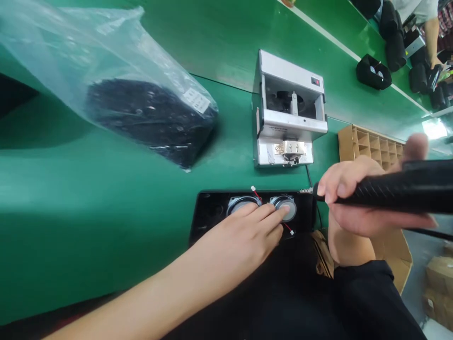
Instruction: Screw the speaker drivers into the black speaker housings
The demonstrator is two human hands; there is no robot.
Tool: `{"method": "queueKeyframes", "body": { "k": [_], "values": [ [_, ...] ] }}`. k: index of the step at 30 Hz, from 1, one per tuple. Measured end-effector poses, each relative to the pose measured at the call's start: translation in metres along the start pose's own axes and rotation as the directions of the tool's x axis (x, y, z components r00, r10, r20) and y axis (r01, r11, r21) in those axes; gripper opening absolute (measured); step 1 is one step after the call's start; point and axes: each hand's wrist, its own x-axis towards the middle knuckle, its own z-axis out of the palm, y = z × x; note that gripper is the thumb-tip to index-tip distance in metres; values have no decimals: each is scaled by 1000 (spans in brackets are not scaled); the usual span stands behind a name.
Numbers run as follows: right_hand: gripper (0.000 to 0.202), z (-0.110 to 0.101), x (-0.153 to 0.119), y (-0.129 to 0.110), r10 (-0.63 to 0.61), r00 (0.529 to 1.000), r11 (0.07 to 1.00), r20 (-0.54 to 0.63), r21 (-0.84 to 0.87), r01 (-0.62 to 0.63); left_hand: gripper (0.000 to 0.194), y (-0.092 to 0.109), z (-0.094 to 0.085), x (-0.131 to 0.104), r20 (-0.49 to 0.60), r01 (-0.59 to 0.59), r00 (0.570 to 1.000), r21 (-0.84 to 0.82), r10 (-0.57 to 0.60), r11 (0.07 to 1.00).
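Note:
A black speaker housing point(208, 212) lies at the table's near edge with two round speaker drivers in it. My left hand point(253, 226) reaches over the housing, its fingertips resting on the right driver point(290, 210) and covering part of the left driver point(236, 206). Red wires with white plugs show beside the drivers. In my right hand point(354, 189) is a black electric screwdriver point(392, 189), held level, its bit tip close to the housing's right end. Whether that tip touches anything I cannot tell.
A grey screw feeder machine point(293, 118) stands behind the housing. Left of it lies a clear plastic bag point(141, 94) of dark parts. A divided cardboard box point(348, 141) is at the right. Another housing point(373, 71) sits farther off, near a co-worker's arm point(431, 40).

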Motion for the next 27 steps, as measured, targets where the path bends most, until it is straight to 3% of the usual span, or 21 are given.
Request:
{"method": "queueKeyframes", "body": {
  "k": [4,8,11,15,22,27],
  "values": [
    [53,-13,-31,-24,25,996,996,-84,-80,-31,22,-3,-3,0,29,51,998,-107,-48,993],
    [51,-17,-47,-31,43,992,997,-120,-53,-50,31,1,-6,9,38,232,973,-237,-230,943],
    [45,-17,-50,-37,70,991,997,-111,-4,-71,33,8,-2,18,30,259,964,-311,-263,915],
    [45,-17,-50,-43,95,991,995,-98,43,-91,12,13,4,28,20,268,958,-425,-287,865],
    [42,-11,-52,-46,94,974,995,-206,39,-88,24,14,1,28,28,311,934,-551,-355,775],
    [42,-9,-53,-45,79,975,997,-206,28,-75,24,12,-2,29,91,374,910,-606,-405,702]
  ]
}}
